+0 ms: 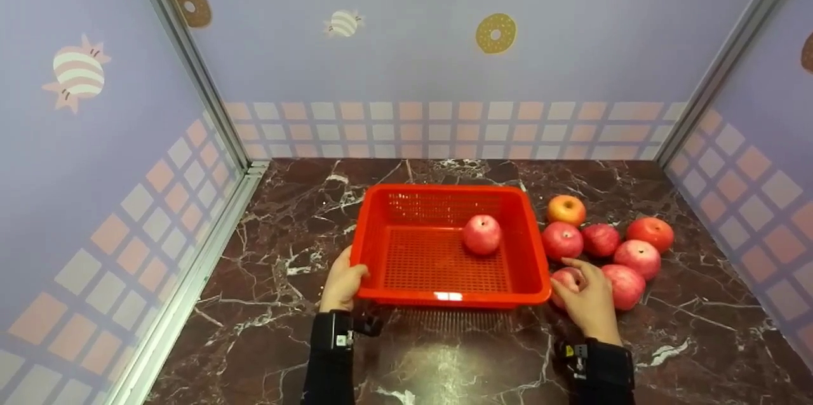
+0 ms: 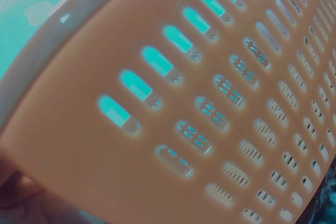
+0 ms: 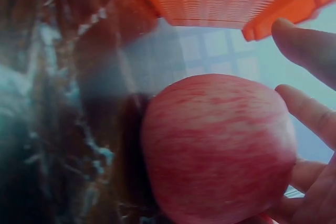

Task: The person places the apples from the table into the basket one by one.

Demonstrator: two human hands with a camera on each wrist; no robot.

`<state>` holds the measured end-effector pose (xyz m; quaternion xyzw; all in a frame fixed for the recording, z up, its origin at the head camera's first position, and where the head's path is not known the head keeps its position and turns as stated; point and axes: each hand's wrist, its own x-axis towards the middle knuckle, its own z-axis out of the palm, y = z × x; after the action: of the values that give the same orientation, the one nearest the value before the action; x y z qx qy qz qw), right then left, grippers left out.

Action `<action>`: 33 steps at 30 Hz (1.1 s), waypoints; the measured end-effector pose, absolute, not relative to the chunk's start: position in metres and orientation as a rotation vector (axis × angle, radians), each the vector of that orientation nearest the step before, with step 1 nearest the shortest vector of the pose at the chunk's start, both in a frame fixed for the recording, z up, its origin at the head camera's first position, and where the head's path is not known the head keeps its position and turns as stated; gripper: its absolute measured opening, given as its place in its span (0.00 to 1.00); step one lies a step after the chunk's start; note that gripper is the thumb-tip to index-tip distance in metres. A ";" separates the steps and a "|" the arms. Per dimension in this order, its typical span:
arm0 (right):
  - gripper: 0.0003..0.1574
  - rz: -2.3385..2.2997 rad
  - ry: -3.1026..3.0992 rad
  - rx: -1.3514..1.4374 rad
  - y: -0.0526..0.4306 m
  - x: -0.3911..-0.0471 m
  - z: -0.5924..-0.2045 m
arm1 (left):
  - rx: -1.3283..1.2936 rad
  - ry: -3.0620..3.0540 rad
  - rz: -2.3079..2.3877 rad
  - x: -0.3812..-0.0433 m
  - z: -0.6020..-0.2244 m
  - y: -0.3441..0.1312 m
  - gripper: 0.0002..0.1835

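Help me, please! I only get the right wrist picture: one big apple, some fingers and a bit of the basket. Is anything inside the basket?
Observer: Yes, the head view shows one apple lying in the basket.
Operator: Ooh! And where's the other one of the hands?
Observer: The left hand is holding the basket at its left side.
Operator: Are all the apples red?
Observer: No, the one farthest back beside the basket is a yellow-orange apple.

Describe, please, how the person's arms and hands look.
The left hand and right hand are bare. Black sleeves cover both arms; black bands carry small dark devices at each wrist, with a white label left and a yellow mark right.
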<state>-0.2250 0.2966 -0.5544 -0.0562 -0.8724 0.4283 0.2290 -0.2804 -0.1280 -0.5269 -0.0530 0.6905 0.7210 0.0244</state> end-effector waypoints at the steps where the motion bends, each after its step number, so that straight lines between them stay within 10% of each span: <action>1: 0.30 1.164 -2.403 -0.153 0.296 -0.225 -0.556 | -0.169 2.137 2.228 -0.281 -0.527 -0.128 0.42; 33: 0.42 1.117 -2.598 -0.258 0.293 -0.223 -0.567 | -0.140 2.163 2.228 -0.281 -0.528 -0.129 0.41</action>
<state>-0.2235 0.2929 -0.5673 -0.0898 -0.9045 0.3888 0.1505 -0.2807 -0.1286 -0.5276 -0.0452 0.6959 0.7165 0.0166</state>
